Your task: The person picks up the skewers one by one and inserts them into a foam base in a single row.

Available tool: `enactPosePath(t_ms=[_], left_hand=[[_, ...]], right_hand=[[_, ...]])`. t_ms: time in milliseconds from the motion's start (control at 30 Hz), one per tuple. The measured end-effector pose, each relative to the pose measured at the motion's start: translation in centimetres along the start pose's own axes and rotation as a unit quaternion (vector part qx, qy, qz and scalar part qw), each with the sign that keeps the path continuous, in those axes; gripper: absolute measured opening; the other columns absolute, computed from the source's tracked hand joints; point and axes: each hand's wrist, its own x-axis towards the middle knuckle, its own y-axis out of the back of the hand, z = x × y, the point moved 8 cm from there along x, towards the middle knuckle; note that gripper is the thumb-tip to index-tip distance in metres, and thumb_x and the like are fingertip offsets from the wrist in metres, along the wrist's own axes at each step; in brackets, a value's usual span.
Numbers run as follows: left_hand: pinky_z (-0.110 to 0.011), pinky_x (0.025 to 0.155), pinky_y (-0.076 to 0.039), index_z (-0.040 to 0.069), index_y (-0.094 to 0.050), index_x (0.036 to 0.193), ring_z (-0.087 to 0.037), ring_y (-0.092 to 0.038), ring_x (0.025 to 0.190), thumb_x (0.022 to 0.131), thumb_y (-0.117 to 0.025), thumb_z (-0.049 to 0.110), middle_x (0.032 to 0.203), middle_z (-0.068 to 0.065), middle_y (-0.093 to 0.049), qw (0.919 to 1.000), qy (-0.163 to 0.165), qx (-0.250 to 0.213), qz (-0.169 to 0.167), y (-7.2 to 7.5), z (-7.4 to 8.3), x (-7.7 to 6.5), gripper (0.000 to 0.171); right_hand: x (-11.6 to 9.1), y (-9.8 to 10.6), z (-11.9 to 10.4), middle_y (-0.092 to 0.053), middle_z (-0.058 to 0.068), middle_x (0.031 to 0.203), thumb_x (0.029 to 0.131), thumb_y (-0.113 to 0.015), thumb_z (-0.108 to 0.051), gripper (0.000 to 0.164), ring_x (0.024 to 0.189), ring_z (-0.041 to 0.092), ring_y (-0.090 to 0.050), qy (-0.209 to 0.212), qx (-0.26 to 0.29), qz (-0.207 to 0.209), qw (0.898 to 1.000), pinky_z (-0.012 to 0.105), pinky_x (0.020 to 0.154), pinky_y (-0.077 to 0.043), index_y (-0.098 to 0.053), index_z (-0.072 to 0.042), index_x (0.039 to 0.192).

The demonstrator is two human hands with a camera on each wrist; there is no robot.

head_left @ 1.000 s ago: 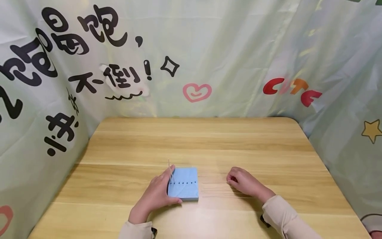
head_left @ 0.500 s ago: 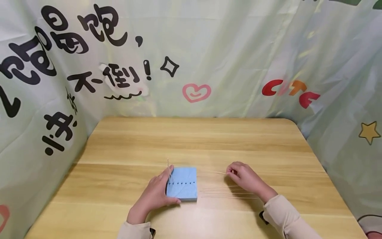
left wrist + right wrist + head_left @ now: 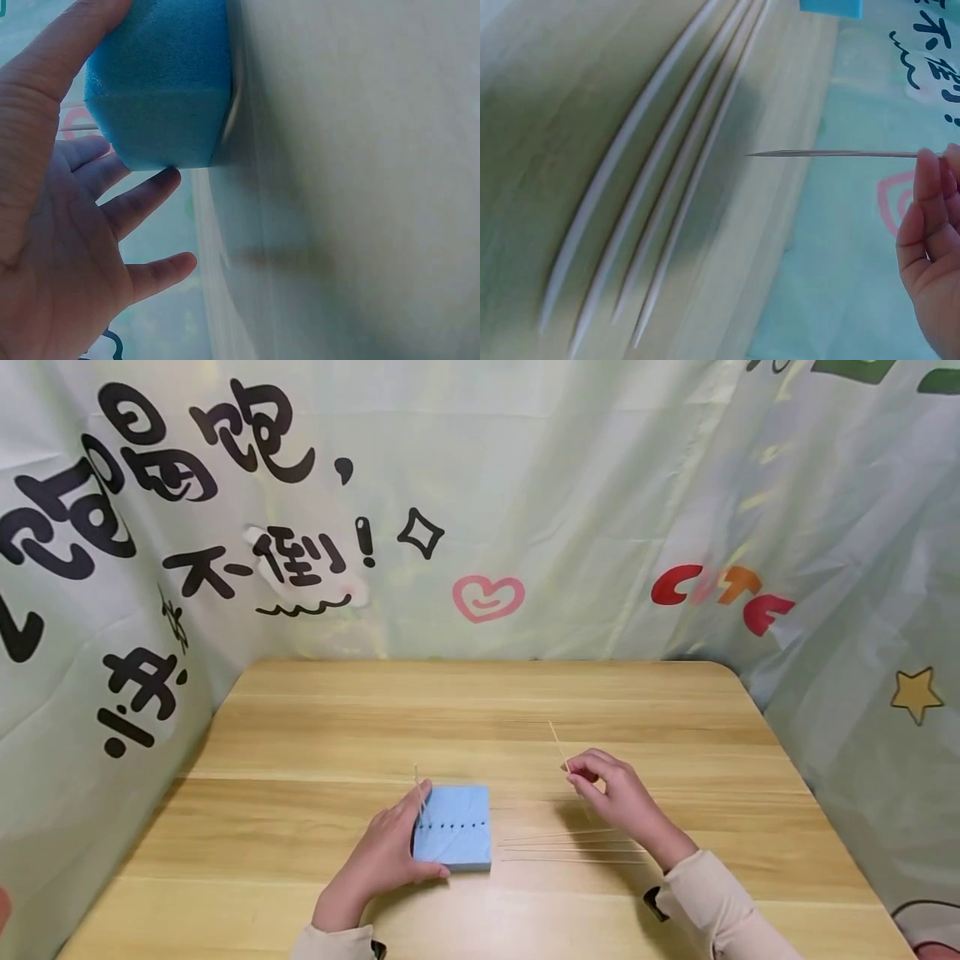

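Higher now, right of centre, your right hand (image 3: 622,795) pinches a stick (image 3: 832,154); your left hand (image 3: 384,850) grips the block (image 3: 461,846).

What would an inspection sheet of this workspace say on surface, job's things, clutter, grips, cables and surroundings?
Surface: wood-grain table, no spill seen.
Job's things: blue block with a row of dark holes; at least one standing stick near its left end; four loose sticks lying to its right.
Clutter: nothing seen.
Grips: left grip holds the block's left side, thumb at the near edge; right grip pinches a pointed stick off the table.
Cables: nothing seen.
Surroundings: pale printed curtain behind and at both sides.
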Motion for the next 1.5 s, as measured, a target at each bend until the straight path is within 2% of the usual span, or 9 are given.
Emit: enactPosePath(t_ms=[133,367,600,833,1100,1300,1500], left_hand=[[-0.057,0.107,-0.027,0.005,-0.023,0.15,-0.032,-0.039,0.132,0.056,-0.089,0.045,0.151,-0.014,-0.032,1.0,-0.001,-0.001,-0.001,-0.1,-0.1,-0.1,0.121],[-0.057,0.107,-0.027,0.005,-0.022,0.15,-0.033,-0.039,0.132,0.055,-0.089,0.045,0.15,-0.017,-0.033,1.0,-0.001,-0.004,-0.001,-0.3,-0.2,-0.2,0.122],[-0.056,0.107,-0.028,0.005,-0.023,0.15,-0.033,-0.038,0.132,0.055,-0.088,0.046,0.15,-0.016,-0.032,1.0,-0.003,-0.002,0.003,-0.3,-0.2,-0.1,0.122],[-0.055,0.106,-0.029,0.006,-0.022,0.15,-0.031,-0.039,0.132,0.055,-0.088,0.046,0.15,-0.015,-0.032,1.0,-0.005,-0.005,0.0,-0.2,-0.1,0.2,0.122],[-0.057,0.105,-0.03,0.004,-0.024,0.149,-0.033,-0.041,0.129,0.056,-0.088,0.045,0.149,-0.016,-0.035,0.9998,-0.022,-0.004,0.002,0.0,0.2,0.4,0.12],[-0.056,0.105,-0.03,0.003,-0.024,0.149,-0.033,-0.043,0.129,0.056,-0.088,0.046,0.147,-0.017,-0.038,0.9997,-0.026,0.0,0.003,0.1,0.0,0.3,0.12],[-0.057,0.104,-0.031,0.001,-0.024,0.148,-0.032,-0.045,0.126,0.057,-0.088,0.046,0.145,-0.017,-0.04,0.9996,-0.026,-0.002,0.003,0.0,-0.1,0.0,0.12]], right_hand=[[0.2,0.1,-0.3,-0.059,-0.01,0.081,0.082,-0.069,0.004,0.019,0.07,0.004,-0.052,0.003,0.018,0.013,1.0,0.018,0.057,-0.046,-0.065,-0.013,0.088],[2.1,1.5,-5.6,-0.064,0.011,0.082,0.077,-0.066,0.017,0.021,0.07,0.016,-0.056,0.022,0.042,0.041,0.998,0.013,0.064,-0.045,-0.063,-0.003,0.081],[3.6,0.8,-7.9,-0.065,0.012,0.084,0.077,-0.064,0.018,0.02,0.073,0.02,-0.058,0.038,0.08,0.041,0.995,0.02,0.065,-0.049,-0.063,-0.002,0.082],[5.0,-1.3,-9.9,-0.064,0.012,0.084,0.08,-0.064,0.016,0.017,0.072,0.02,-0.058,0.067,0.121,0.024,0.99,0.023,0.064,-0.051,-0.063,-0.001,0.084],[5.7,-5.4,-9.7,-0.065,0.007,0.088,0.084,-0.064,0.008,0.016,0.075,0.013,-0.057,0.096,0.161,0.002,0.982,0.022,0.065,-0.05,-0.066,-0.007,0.092],[5.9,-7.3,-10.3,-0.065,0.003,0.088,0.091,-0.061,-0.004,0.009,0.076,0.009,-0.056,0.111,0.173,-0.012,0.979,0.021,0.065,-0.05,-0.066,-0.01,0.093],[5.6,-8.9,-10.6,-0.065,0.004,0.088,0.088,-0.064,-0.001,0.008,0.077,0.01,-0.057,0.104,0.183,-0.023,0.977,0.021,0.066,-0.052,-0.066,-0.007,0.092]])
